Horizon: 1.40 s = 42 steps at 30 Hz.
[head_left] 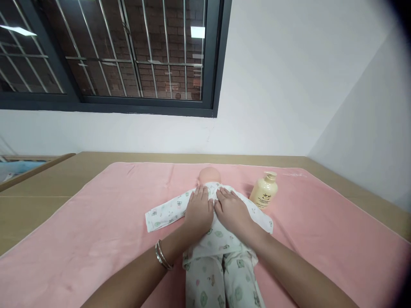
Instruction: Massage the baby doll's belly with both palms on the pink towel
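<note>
- A white wall (272,77) rises behind the scene, set with a dark-framed, barred glass window (112,51).
- Below it, a pale brown wooden tabletop (48,188) borders a smooth pink cloth sheet (105,239).
- On the sheet lies a baby doll with a bald, pinkish, round head (209,174), dressed in a white leaf-print cotton top (221,241) and matching trousers (205,282), sleeves (170,211) spread wide; which way it faces cannot be told.
- The doll is probably light, its clothing soft and limp, its head smooth and perhaps slippery. The torso looks the surest hold, with a palm supporting the head; loose sleeves would make poor handles.
- The left hand (199,209) and right hand (233,209) rest flat on the upper torso, side by side, fingers extended, gripping nothing.
- A pale yellow pump bottle (265,190) stands just beside the right-hand sleeve.
- Silver-coloured bangles (162,256) circle the left wrist.
</note>
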### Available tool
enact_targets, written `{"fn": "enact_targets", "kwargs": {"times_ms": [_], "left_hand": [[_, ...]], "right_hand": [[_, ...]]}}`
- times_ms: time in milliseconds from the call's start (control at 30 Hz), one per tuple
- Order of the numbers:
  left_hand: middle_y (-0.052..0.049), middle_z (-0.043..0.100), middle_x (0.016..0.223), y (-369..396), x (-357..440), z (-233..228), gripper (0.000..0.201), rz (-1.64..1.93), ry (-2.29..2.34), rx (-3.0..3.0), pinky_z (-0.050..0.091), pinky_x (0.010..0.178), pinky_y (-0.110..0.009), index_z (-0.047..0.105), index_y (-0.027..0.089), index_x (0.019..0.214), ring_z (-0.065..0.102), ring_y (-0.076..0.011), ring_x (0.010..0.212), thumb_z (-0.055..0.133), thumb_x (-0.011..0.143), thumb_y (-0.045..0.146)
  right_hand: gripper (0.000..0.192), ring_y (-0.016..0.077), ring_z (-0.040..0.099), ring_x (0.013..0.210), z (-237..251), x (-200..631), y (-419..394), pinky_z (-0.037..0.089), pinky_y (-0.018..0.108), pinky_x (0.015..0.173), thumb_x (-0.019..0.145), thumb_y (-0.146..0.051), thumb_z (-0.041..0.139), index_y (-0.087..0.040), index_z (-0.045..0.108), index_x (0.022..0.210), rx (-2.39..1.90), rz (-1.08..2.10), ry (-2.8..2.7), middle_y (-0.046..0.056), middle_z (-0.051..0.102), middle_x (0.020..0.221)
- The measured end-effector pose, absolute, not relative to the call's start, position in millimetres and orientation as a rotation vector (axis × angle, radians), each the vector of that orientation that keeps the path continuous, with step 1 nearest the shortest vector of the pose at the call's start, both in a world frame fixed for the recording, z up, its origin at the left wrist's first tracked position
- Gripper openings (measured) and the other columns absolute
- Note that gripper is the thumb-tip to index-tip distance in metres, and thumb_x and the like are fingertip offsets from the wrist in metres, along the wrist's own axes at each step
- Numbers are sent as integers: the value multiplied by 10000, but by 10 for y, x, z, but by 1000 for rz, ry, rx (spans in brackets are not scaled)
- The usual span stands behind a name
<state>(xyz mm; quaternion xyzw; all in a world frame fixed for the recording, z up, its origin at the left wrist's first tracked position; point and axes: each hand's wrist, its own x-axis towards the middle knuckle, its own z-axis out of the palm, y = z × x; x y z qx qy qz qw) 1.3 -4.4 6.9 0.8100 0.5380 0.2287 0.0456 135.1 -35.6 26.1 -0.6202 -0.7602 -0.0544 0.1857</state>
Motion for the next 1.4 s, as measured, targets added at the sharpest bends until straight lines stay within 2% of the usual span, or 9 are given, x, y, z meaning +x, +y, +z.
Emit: {"fn": "enact_targets", "kwargs": {"times_ms": [167, 267, 500, 867, 1300, 1400], "left_hand": [[-161, 399, 1478, -56, 15, 50, 515, 811, 1579, 2472, 236, 1159, -446, 405, 58, 1391, 316, -260, 1401, 297, 930, 262], [-145, 400, 1481, 3, -5, 3, 522, 875, 1550, 2422, 216, 1168, -459, 401, 74, 1398, 301, -267, 1407, 328, 918, 263], [-137, 369, 1501, 14, -6, -74, 552, 1002, 1504, 2324, 196, 1178, -460, 352, 75, 1428, 276, -258, 1418, 327, 914, 277], [-142, 391, 1488, 30, -15, -129, 545, 1059, 1463, 2321, 193, 1177, -477, 381, 91, 1415, 283, -267, 1414, 311, 942, 353], [-151, 417, 1469, 35, -18, -129, 520, 1057, 1470, 2341, 201, 1172, -475, 407, 102, 1393, 301, -258, 1407, 313, 946, 352], [-160, 372, 1492, -8, -17, -109, 497, 1090, 1495, 2381, 232, 1156, -487, 424, 113, 1378, 277, -275, 1414, 330, 944, 337]], "right_hand": [[551, 251, 273, 1408, 119, 1422, -167, 217, 397, 1156, 948, -281, 322, -14, 352, 1428, -1723, 19, -2079, 184, 351, 1493], [565, 246, 225, 1426, 66, 1425, -140, 194, 420, 1166, 954, -285, 304, -27, 297, 1457, -1695, 83, -2062, 175, 298, 1520], [550, 250, 259, 1412, 64, 1419, -143, 192, 428, 1165, 946, -278, 321, -43, 337, 1443, -1654, 63, -2060, 176, 339, 1502], [537, 257, 287, 1399, 66, 1416, -149, 214, 441, 1156, 945, -284, 324, -59, 364, 1430, -1638, 50, -2044, 175, 353, 1495], [534, 261, 296, 1394, 84, 1405, -158, 221, 441, 1154, 945, -274, 327, -53, 362, 1430, -1654, 17, -2060, 180, 359, 1490], [529, 267, 298, 1394, 118, 1365, -222, 240, 450, 1142, 957, -279, 292, -45, 364, 1426, -1703, -9, -2088, 192, 361, 1485]]}}
